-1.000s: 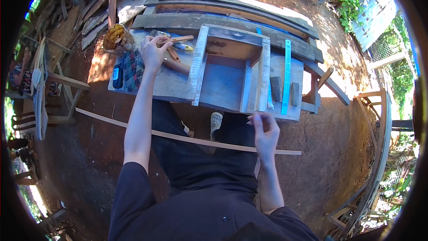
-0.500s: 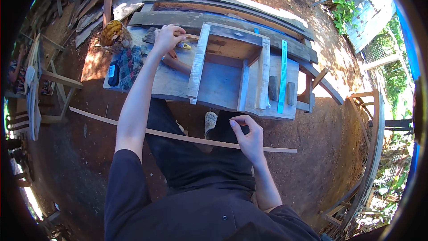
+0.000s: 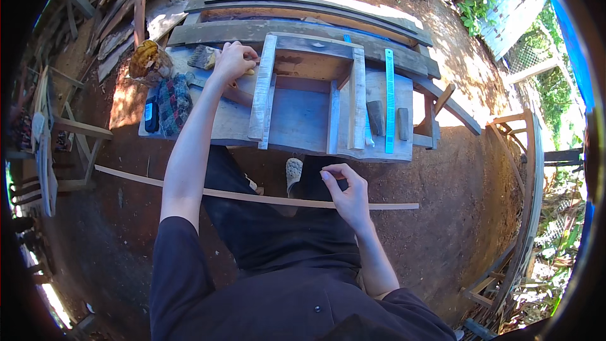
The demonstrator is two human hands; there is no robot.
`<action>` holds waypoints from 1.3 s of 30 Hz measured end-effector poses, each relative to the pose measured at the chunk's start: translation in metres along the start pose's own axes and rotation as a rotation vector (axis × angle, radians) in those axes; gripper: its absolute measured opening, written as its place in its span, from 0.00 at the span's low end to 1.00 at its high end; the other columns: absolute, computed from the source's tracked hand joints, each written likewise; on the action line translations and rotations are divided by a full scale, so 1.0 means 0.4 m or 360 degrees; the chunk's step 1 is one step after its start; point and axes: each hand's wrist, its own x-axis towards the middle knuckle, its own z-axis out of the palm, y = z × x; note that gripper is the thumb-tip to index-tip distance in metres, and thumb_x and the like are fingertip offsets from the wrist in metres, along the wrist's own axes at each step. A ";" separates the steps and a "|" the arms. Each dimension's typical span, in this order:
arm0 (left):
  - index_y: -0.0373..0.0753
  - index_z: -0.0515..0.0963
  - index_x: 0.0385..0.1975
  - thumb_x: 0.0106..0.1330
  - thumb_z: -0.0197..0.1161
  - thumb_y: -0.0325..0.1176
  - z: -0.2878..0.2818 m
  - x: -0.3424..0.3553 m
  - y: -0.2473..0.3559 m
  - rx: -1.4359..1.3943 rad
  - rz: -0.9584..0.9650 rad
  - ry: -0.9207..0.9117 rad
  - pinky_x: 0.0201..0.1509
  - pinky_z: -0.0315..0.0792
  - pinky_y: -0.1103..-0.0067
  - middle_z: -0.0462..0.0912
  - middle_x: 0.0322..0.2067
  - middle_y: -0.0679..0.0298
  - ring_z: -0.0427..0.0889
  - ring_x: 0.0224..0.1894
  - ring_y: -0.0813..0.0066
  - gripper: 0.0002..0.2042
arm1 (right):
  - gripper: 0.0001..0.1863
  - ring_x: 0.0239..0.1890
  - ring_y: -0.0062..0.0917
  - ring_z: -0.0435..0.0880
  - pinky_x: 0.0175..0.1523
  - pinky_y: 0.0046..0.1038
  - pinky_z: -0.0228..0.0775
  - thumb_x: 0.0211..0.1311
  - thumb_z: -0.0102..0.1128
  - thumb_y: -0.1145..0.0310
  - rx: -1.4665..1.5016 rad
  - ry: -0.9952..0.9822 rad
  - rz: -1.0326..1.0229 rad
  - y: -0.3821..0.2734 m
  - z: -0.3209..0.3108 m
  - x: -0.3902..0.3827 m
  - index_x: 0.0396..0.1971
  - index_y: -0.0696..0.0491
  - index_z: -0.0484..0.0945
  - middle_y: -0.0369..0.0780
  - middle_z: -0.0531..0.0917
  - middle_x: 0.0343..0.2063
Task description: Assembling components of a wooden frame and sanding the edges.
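- The paintbrush (image 3: 203, 57) lies on the far left part of the desk (image 3: 235, 129), its bristles just left of the left hand (image 3: 232, 63).
- The left hand is bent over the tools with fingers drawn together; whether they grip anything cannot be told, as the back of the hand hides it.
- A brown wooden handle (image 3: 240, 96) shows right of the left wrist, near the frame.
- The open wooden frame (image 3: 309, 66) stands on the middle of the desk, right of the left hand.
- The right hand (image 3: 351, 196) is in the air at the near side, fingers curled and thumb near the forefinger; whether something small sits between them cannot be told.
- A long thin wooden strip (image 3: 278, 200) crosses above the thighs, passing behind the left forearm and right hand.
- Right of the frame lie a blue ruler (image 3: 389, 101) and two grey blocks, one on each side of it.
- At the desk's left end are a checked cloth (image 3: 173, 104) and an amber container (image 3: 149, 62).
- Weathered planks (image 3: 303, 31) line the far side.
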 end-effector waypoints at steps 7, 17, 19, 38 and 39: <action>0.53 0.87 0.47 0.63 0.70 0.43 -0.001 -0.043 -0.005 -0.0166 0.0121 0.0293 0.69 0.60 0.52 0.82 0.50 0.62 0.74 0.62 0.60 0.14 | 0.07 0.38 0.19 0.85 0.49 0.24 0.76 0.70 0.65 0.72 -0.0009 0.0049 -0.0043 0.008 -0.011 -0.008 0.40 0.60 0.84 0.39 0.88 0.33; 0.32 0.82 0.50 0.78 0.58 0.35 -0.030 -0.440 0.143 -0.1928 -0.0258 0.0541 0.46 0.73 0.82 0.87 0.38 0.66 0.80 0.41 0.83 0.13 | 0.09 0.36 0.18 0.84 0.47 0.22 0.76 0.78 0.53 0.71 0.0541 0.0708 -0.0004 -0.042 -0.073 0.074 0.47 0.61 0.79 0.40 0.86 0.35; 0.33 0.81 0.51 0.77 0.59 0.37 0.031 -0.474 0.132 -0.1987 -0.0289 0.0672 0.48 0.74 0.81 0.87 0.38 0.65 0.82 0.41 0.81 0.14 | 0.10 0.38 0.19 0.85 0.47 0.22 0.77 0.78 0.53 0.70 0.0559 0.0682 -0.0024 -0.063 -0.077 0.105 0.46 0.61 0.80 0.40 0.86 0.36; 0.35 0.70 0.64 0.69 0.64 0.37 0.016 -0.579 0.275 -0.0447 0.0007 0.0724 0.34 0.79 0.64 0.82 0.25 0.55 0.86 0.28 0.54 0.26 | 0.22 0.39 0.45 0.88 0.46 0.41 0.79 0.62 0.64 0.68 -0.1000 0.0375 -0.0255 -0.065 -0.032 0.123 0.54 0.62 0.75 0.51 0.86 0.38; 0.37 0.67 0.67 0.69 0.65 0.35 -0.003 -0.584 0.283 -0.0386 0.0066 0.0866 0.32 0.78 0.66 0.82 0.24 0.57 0.86 0.26 0.57 0.28 | 0.16 0.38 0.41 0.88 0.43 0.39 0.80 0.62 0.64 0.70 -0.0992 0.0501 -0.0384 -0.095 -0.042 0.114 0.47 0.61 0.79 0.48 0.85 0.37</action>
